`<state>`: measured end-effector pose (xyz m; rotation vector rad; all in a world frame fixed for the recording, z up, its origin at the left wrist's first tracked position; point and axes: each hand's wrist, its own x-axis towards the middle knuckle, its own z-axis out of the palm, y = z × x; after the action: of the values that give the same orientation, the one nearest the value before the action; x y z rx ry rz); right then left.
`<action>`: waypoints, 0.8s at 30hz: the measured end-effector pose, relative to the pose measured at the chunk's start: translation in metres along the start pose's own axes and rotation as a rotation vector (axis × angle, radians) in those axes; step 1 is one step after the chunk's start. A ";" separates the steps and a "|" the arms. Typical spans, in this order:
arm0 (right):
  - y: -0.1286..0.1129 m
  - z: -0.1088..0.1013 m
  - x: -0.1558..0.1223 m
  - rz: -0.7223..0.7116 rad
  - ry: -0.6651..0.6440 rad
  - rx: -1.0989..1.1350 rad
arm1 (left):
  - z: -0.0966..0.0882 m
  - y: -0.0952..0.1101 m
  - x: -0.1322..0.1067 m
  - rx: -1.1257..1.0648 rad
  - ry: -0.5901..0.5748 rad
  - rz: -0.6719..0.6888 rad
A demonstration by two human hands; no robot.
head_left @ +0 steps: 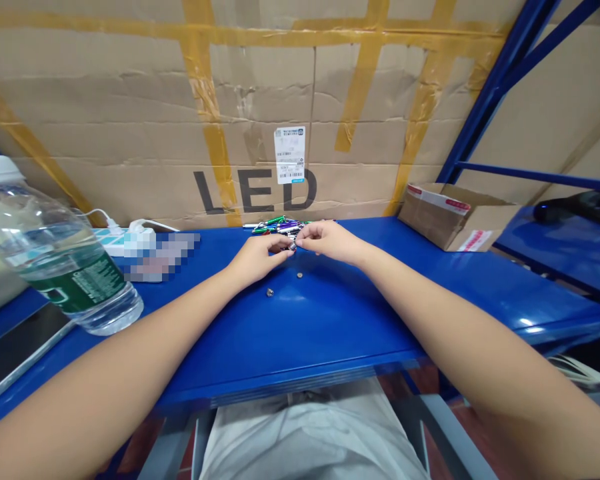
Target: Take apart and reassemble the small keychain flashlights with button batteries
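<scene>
My left hand (pixel 261 257) and my right hand (pixel 331 240) meet over the blue table, fingertips close together. Between the left thumb and fingers is a small silvery metal piece (pixel 293 246), its exact kind too small to make out. The right thumb and index finger pinch at the same spot, touching or nearly touching that piece. Just behind the hands lies a pile of shiny coloured metal pen-like sticks (pixel 275 224), green, purple and silver, partly hidden by my fingers. Nearer to me, a small round metal part (pixel 300 275) and a second small metal part (pixel 270 292) lie on the table.
At left stand a large water bottle (pixel 75 267) and a white power strip (pixel 125 241) with plugs, beside a dark flat device (pixel 23 347). An open cardboard box (pixel 450 217) sits at right by the blue rack frame (pixel 500 87). A taped carton (pixel 260 100) walls the back.
</scene>
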<state>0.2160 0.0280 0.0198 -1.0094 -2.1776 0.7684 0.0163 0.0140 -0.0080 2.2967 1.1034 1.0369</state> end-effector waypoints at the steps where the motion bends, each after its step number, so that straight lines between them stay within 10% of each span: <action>1: 0.001 0.000 0.000 -0.012 0.006 -0.016 | 0.000 0.000 0.000 0.003 0.000 -0.003; 8: 0.001 -0.013 -0.003 -0.090 -0.017 -0.140 | -0.001 -0.002 0.001 0.038 0.026 -0.009; 16: -0.002 -0.008 -0.007 -0.055 -0.434 -0.383 | 0.001 -0.008 0.002 0.101 0.028 0.042; 24: 0.005 0.002 -0.005 -0.054 -0.415 -0.378 | 0.002 -0.009 0.002 0.109 0.021 0.021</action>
<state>0.2194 0.0264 0.0136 -1.0336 -2.7737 0.5903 0.0138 0.0208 -0.0138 2.3919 1.1730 1.0353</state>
